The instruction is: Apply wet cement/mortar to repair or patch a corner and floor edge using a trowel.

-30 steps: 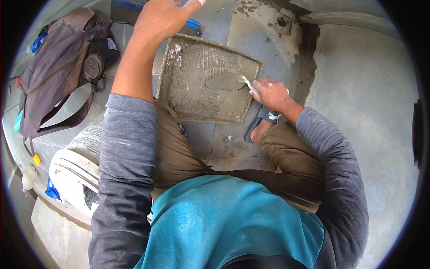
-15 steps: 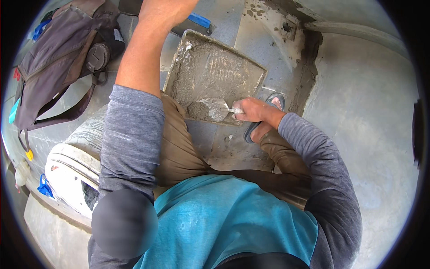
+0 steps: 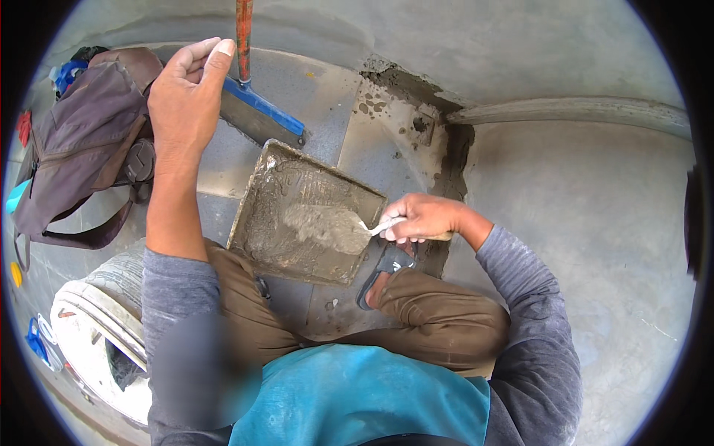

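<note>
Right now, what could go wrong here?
The wet grey mix heaped on the trowel might slide off if the right hand tips it. The sandal, so close to the tray, could catch drips or bump its edge. The raised left hand, beside the orange pole, might knock it.

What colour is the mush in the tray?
The wet mix is greyish brown, seen in the head view.
</note>
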Action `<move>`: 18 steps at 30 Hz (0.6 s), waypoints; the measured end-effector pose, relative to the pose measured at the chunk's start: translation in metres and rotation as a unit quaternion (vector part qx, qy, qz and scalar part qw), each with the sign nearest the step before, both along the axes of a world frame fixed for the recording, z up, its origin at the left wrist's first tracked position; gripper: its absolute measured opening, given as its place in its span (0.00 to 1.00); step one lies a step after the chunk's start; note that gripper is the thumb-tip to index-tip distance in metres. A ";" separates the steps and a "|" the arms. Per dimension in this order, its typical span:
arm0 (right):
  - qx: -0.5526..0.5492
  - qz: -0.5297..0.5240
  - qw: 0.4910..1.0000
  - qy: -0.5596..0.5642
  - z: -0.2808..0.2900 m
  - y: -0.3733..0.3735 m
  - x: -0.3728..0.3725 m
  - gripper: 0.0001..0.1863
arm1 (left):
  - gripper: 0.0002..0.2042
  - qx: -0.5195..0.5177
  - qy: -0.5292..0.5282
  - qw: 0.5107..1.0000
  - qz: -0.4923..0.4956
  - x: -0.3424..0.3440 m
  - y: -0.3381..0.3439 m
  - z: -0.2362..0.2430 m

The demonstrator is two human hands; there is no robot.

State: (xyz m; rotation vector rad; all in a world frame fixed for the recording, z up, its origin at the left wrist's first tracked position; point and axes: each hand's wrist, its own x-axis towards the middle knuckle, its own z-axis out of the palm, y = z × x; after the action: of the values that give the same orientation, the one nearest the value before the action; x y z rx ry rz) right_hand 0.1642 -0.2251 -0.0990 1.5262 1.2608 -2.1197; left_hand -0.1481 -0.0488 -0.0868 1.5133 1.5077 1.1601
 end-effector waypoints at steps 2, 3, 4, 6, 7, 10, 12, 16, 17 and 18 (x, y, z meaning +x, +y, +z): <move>-0.061 -0.039 0.997 0.007 -0.011 0.015 0.029 0.15 | 0.21 0.002 0.008 1.000 0.012 0.001 -0.003 0.006; -0.123 -0.080 0.989 0.019 -0.020 0.027 0.046 0.15 | 0.21 0.010 0.014 1.000 0.015 0.000 -0.005 0.010; -0.125 -0.124 0.984 -0.001 -0.029 0.046 0.067 0.17 | 0.21 0.019 0.017 1.000 0.015 0.002 -0.006 0.012; -0.042 -0.218 0.972 -0.075 -0.046 0.085 0.109 0.19 | 0.21 0.023 0.012 1.000 0.012 0.006 -0.006 0.009; 0.042 -0.261 0.957 -0.122 -0.054 0.102 0.125 0.20 | 0.21 0.023 0.013 1.000 0.009 0.007 -0.006 0.008; 0.118 -0.217 0.952 -0.178 -0.022 0.132 0.131 0.22 | 0.21 0.018 0.056 0.998 0.005 -0.003 -0.014 0.011; 0.282 -0.078 0.901 -0.321 -0.004 0.126 0.124 0.23 | 0.21 0.025 0.049 0.998 0.014 -0.008 -0.013 0.013; 0.441 0.066 0.760 -0.473 -0.030 0.078 0.129 0.25 | 0.20 0.029 0.033 0.999 0.003 0.003 -0.009 0.012; 0.443 0.060 0.760 -0.473 -0.044 0.074 0.124 0.25 | 0.20 0.034 0.035 0.999 0.000 0.003 -0.010 0.011; 0.426 0.078 0.755 -0.492 -0.066 0.068 0.127 0.25 | 0.20 0.023 0.053 0.998 -0.011 0.005 -0.011 0.010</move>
State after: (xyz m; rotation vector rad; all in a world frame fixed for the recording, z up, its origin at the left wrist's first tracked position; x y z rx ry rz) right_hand 0.2908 -0.1575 -0.1648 2.2262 1.7836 -0.2813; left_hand -0.1427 -0.0600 -0.0766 1.6402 1.5389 1.1238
